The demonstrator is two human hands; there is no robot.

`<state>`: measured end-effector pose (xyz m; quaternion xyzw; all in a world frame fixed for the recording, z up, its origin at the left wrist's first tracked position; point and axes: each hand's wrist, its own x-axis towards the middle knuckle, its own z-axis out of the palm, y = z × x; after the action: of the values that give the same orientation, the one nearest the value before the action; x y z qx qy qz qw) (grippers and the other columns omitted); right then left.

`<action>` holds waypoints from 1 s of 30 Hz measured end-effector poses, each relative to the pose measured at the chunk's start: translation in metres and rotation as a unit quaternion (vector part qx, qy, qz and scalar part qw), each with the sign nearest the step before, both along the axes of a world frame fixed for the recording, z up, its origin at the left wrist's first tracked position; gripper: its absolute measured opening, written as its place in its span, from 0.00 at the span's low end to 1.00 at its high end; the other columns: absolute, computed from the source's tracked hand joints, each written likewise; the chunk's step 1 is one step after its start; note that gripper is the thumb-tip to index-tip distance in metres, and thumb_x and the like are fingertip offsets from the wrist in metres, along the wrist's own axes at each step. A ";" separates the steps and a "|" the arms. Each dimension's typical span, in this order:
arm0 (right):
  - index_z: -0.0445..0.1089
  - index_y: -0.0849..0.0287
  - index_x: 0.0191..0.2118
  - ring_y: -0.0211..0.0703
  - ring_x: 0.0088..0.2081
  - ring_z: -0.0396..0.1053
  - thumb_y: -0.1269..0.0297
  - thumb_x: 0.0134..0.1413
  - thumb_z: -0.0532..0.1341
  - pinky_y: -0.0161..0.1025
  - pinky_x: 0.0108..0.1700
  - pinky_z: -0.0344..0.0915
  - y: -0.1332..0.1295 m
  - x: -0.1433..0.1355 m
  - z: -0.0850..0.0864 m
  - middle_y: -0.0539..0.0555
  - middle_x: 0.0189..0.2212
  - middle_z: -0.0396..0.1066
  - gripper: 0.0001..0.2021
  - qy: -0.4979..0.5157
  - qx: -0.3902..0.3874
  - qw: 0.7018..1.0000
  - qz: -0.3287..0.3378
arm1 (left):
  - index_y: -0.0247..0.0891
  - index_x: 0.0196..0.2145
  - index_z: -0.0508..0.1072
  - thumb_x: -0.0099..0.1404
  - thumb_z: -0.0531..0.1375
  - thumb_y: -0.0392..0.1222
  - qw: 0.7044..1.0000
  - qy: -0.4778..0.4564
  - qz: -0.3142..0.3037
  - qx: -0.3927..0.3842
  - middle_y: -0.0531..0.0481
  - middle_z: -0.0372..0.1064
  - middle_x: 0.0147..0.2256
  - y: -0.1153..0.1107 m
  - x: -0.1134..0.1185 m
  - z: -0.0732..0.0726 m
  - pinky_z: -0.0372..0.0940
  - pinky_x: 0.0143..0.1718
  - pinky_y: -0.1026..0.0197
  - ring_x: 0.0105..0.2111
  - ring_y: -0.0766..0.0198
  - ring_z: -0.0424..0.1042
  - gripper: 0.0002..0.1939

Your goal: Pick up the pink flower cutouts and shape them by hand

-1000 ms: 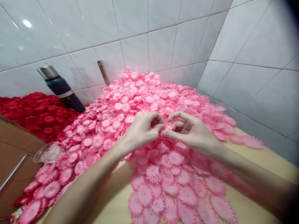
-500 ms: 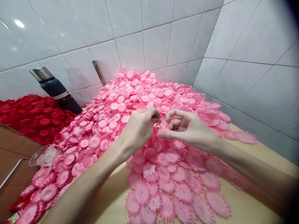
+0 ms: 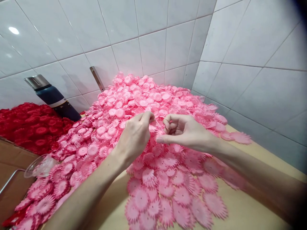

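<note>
Pink fabric flower petals (image 3: pixel 148 177), round with fringed edges and small centre holes, lie heaped in front of me. Over the middle of the heap my left hand (image 3: pixel 136 135) is closed in a pinch, knuckles up. Facing it from the right, my right hand (image 3: pixel 185 131) has its fingers curled and its thumb stretched below them. A pale pink petal piece (image 3: pixel 158 129) shows between the two hands, at the fingertips of both. Its outline blends into the heap behind, and the left fingertips are partly hidden by that hand.
A dark blue bottle (image 3: pixel 56 99) with a steel cap leans at the left, beside a red petal pile (image 3: pixel 35 131). A clear plastic cup (image 3: pixel 39 166) lies near a cardboard box (image 3: pixel 14 163). Behind stands a tiled wall (image 3: pixel 127 51) with a metal bracket (image 3: pixel 97 79).
The view has shifted slightly, so the whole scene sits a little further left. Both hands stay close together, with small finger movements around the pink petal piece.
</note>
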<state>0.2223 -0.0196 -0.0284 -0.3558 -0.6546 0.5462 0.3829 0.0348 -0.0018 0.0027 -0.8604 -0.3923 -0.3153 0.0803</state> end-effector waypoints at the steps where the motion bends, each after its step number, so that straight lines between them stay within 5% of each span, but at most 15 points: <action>1: 0.58 0.57 0.28 0.32 0.23 0.60 0.69 0.44 0.71 0.32 0.24 0.55 -0.003 -0.001 -0.001 0.44 0.21 0.63 0.17 -0.002 -0.013 0.999 0.034 | 0.32 0.37 0.70 0.65 0.50 0.25 0.999 -0.009 0.030 0.017 0.45 0.75 0.32 0.003 -0.004 0.003 0.66 0.27 0.65 0.28 0.66 0.72 0.11; 3: 0.59 0.57 0.29 0.32 0.23 0.62 0.69 0.43 0.71 0.32 0.23 0.57 -0.007 -0.003 -0.003 0.44 0.21 0.65 0.16 -0.017 -0.028 0.995 0.095 | 0.33 0.33 0.71 0.64 0.53 0.28 0.994 -0.047 0.095 0.033 0.47 0.74 0.28 0.010 -0.015 0.009 0.66 0.27 0.63 0.26 0.66 0.71 0.08; 6: 0.65 0.58 0.32 0.34 0.26 0.66 0.70 0.44 0.70 0.33 0.27 0.62 -0.006 -0.004 -0.001 0.46 0.24 0.69 0.12 -0.018 -0.004 0.997 0.078 | 0.34 0.37 0.72 0.62 0.56 0.32 0.991 -0.086 0.098 -0.019 0.50 0.73 0.27 0.016 -0.029 0.017 0.67 0.29 0.62 0.25 0.66 0.70 0.06; 13: 0.69 0.58 0.33 0.38 0.36 0.71 0.70 0.51 0.65 0.37 0.41 0.69 0.005 -0.005 -0.004 0.51 0.33 0.72 0.05 0.025 0.027 0.999 0.020 | 0.35 0.33 0.74 0.56 0.55 0.31 0.983 -0.106 0.024 -0.148 0.48 0.72 0.30 0.017 -0.027 0.022 0.68 0.32 0.62 0.30 0.64 0.70 0.09; 20: 0.69 0.59 0.32 0.39 0.32 0.70 0.66 0.47 0.69 0.39 0.37 0.69 0.001 -0.008 -0.010 0.51 0.30 0.71 0.08 0.021 0.017 1.000 -0.007 | 0.39 0.38 0.76 0.59 0.59 0.36 0.965 -0.044 -0.060 -0.250 0.46 0.69 0.42 0.009 -0.030 0.027 0.69 0.39 0.59 0.41 0.61 0.70 0.09; 30: 0.60 0.56 0.33 0.33 0.26 0.63 0.64 0.50 0.68 0.32 0.27 0.60 -0.001 -0.015 -0.014 0.45 0.24 0.64 0.14 0.059 0.025 0.996 -0.065 | 0.35 0.36 0.71 0.61 0.63 0.43 0.894 -0.100 -0.154 -0.408 0.49 0.72 0.32 -0.002 -0.015 0.023 0.67 0.31 0.64 0.31 0.67 0.71 0.09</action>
<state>0.2077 -0.0203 -0.0423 -0.3552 -0.6198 0.5234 0.4645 0.0202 -0.0042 0.0256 -0.8311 -0.3546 -0.2201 -0.3676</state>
